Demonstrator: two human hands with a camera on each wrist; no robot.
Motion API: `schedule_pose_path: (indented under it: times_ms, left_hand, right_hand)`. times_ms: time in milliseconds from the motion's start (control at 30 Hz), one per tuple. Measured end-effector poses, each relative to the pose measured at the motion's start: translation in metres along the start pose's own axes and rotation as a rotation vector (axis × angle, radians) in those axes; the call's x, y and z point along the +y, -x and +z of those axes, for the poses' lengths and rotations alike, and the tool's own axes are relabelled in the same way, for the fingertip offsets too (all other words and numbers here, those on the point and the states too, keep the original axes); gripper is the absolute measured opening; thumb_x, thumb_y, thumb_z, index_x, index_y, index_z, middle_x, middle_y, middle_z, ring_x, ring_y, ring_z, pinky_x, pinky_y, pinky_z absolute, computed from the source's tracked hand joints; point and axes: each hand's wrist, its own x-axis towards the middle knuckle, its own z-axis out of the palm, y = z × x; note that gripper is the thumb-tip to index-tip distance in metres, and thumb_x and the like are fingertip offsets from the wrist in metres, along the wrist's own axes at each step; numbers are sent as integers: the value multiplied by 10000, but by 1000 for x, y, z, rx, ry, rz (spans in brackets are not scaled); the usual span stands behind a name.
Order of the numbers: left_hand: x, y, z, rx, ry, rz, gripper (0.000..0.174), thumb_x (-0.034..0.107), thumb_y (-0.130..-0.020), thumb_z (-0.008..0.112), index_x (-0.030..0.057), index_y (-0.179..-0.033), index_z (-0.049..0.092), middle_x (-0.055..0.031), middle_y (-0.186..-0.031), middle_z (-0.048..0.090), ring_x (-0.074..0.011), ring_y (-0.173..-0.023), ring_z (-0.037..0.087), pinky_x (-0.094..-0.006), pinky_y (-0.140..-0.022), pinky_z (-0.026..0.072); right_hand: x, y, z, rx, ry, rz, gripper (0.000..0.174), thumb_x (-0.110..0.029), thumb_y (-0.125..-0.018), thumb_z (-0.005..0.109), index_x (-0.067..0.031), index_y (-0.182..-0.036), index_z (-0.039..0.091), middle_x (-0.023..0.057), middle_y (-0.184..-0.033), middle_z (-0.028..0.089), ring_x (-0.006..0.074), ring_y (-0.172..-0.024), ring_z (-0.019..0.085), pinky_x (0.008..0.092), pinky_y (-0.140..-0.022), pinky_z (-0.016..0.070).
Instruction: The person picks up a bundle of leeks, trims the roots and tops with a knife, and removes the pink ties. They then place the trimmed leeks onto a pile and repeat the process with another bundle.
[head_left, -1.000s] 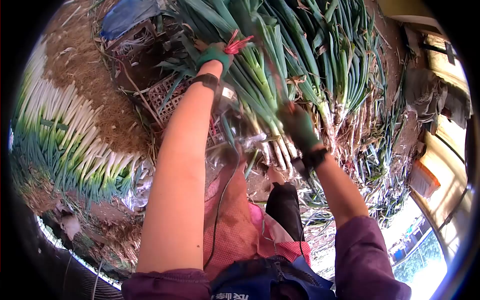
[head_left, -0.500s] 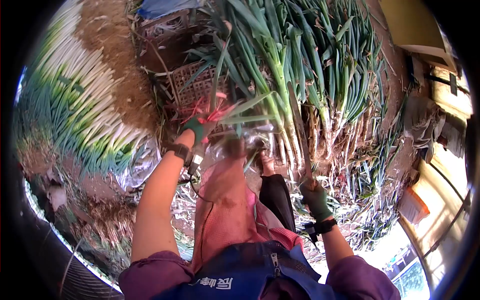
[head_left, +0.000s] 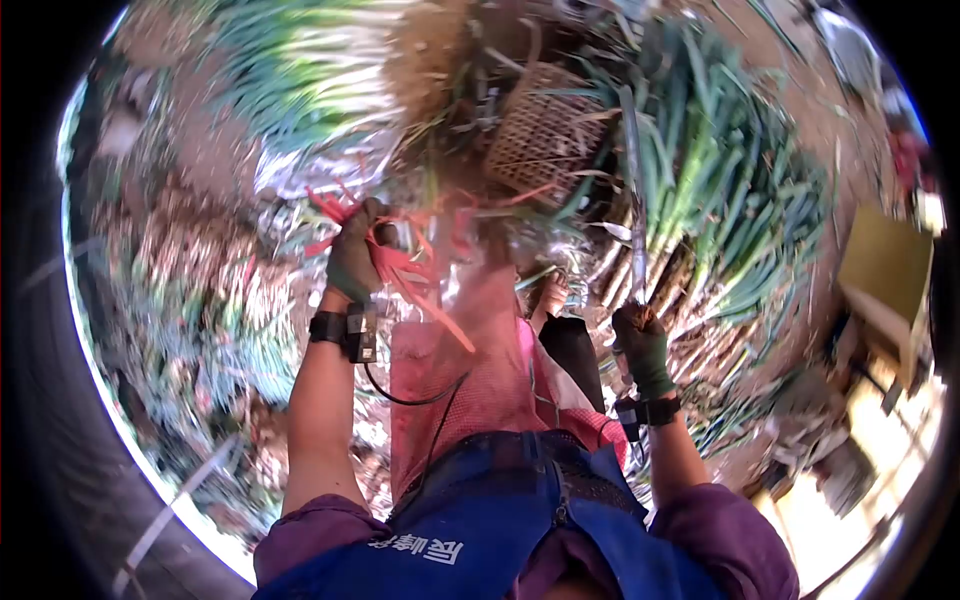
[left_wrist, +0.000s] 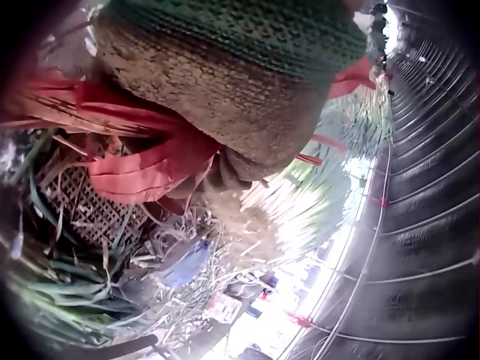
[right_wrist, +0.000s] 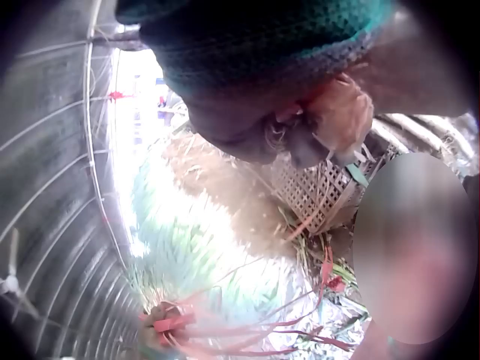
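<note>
My gloved left hand point(head_left: 358, 255) grips a bunch of red plastic strips point(head_left: 405, 270), their ends trailing toward the lap. In the left wrist view the soiled glove palm point(left_wrist: 225, 97) covers much of the red bundle. On the other side, my gloved right hand point(head_left: 642, 345) holds a long-bladed knife point(head_left: 634, 190) upright in the head view, blade pointing away from the body. That blade overlaps the near edge of a pile of leeks point(head_left: 720, 170), with green tops away and pale root ends toward me.
A woven plastic crate point(head_left: 545, 130) stands beyond the knees. Rows of cleaned leeks point(head_left: 330, 70) lie at the far left. More leeks with trimmings point(head_left: 200, 270) cover the left ground. A yellowish box point(head_left: 885, 265) is on the right. A bare foot point(head_left: 553, 292) stands close to the leek pile.
My left hand has drawn back from the leek pile to the left, bringing the red strips. The right hand has come back toward the body with the knife. The head view has turned left.
</note>
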Motion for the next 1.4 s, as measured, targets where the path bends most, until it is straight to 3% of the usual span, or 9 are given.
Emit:
schedule_pose_path:
  times_ms: [233,400,700,833,867,1033,1233,1267,1400]
  left_hand:
    - [-126,119,-189,63,-106,-65,206,314,-949,449,134,-915,543,61,-717,502,-57,-609,468,-210,-528,381]
    - [-196,210,-281,321,-277,-266,412,287,-937,511,28,-1257,534,7,-1026,610,-82,-872,519,-240,-819,409]
    - [-252,358,-511,710,110,-435,375,456,-833,628,81,-832,633,-34,-729,618,-132,-611,536,-275,-599,427]
    - [-300,438,-642,958,-77,-157,359,365,-880,604,84,-1103,611,-28,-887,664,-104,-799,588,-270,-709,457]
    - [-321,452,-672,1094,-185,-79,288,274,-892,578,56,-1079,600,-72,-888,652,-189,-843,602,-320,-767,469]
    - [-287,494,-755,1229,-400,26,347,263,-903,534,37,-1166,547,-118,-1120,588,-228,-1031,559,-327,-885,425]
    - [-149,464,-789,1116,88,108,396,258,-941,509,24,-1260,495,-74,-1231,547,-140,-1082,527,-282,-908,429]
    - [-157,451,-810,1100,344,320,362,240,-943,512,43,-1246,514,-53,-1157,574,-124,-1045,541,-265,-879,446]
    - [-104,425,-891,1161,319,236,366,324,-869,625,103,-1160,606,32,-884,631,-36,-661,522,-200,-542,386]
  right_hand:
    - [38,34,60,-292,310,234,123,-173,-802,664,-111,-780,560,-43,-612,516,61,-498,479,245,-438,396]
    - [74,68,124,-451,449,290,124,-179,-831,624,-96,-923,610,-57,-629,508,56,-510,469,239,-440,389]
    - [122,156,315,-666,668,2,61,-141,-884,558,-110,-831,551,-67,-688,488,52,-532,453,209,-448,381]
    - [132,208,419,-746,941,-82,149,-180,-817,568,-80,-724,508,1,-602,487,122,-558,503,306,-492,415]
    - [156,198,427,-827,601,87,169,-188,-823,553,-86,-695,509,13,-581,465,138,-534,491,323,-489,406]
    - [135,258,535,-720,1157,-117,120,-192,-806,630,-124,-764,540,-54,-589,483,66,-472,445,251,-426,378]
    - [151,239,597,-678,1405,-232,183,-246,-782,607,-75,-844,592,10,-598,537,124,-468,502,291,-438,412]
    - [177,205,586,-668,1398,-268,200,-236,-773,605,-74,-891,606,20,-617,568,148,-474,525,300,-440,430]
    - [192,212,671,-615,1381,-64,186,-213,-767,579,-61,-875,594,69,-615,570,179,-509,584,350,-483,490]
